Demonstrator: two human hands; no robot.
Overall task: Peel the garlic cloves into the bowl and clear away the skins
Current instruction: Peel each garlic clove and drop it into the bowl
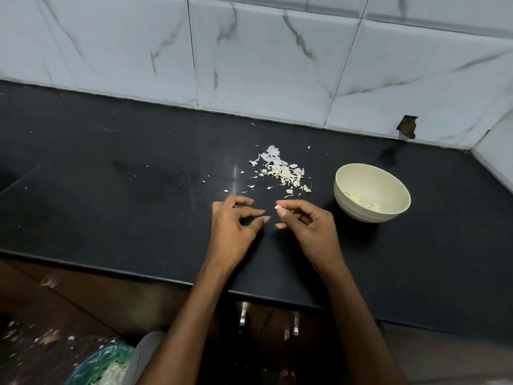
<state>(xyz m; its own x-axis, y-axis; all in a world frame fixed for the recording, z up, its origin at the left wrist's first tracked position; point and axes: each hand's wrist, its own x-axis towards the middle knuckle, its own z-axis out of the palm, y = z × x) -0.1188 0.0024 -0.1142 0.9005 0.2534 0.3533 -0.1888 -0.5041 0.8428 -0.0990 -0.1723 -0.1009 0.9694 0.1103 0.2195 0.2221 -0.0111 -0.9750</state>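
Note:
My right hand (308, 226) pinches a small pale garlic clove (278, 207) between thumb and forefinger, just above the black counter. My left hand (234, 222) hovers close beside it, fingers curled, holding nothing that I can see. A cream bowl (388, 176) stands to the right of my right hand, with several peeled cloves (363, 201) inside. A loose heap of white garlic skins (280, 170) lies on the counter just beyond both hands, with small flakes scattered around it.
The black counter (111, 176) runs back to a marble-tiled wall (263, 59), which turns a corner at the right. A bin with a green liner (102, 365) stands on the floor at lower left. Cabinet handles (244, 315) show under the counter's front edge.

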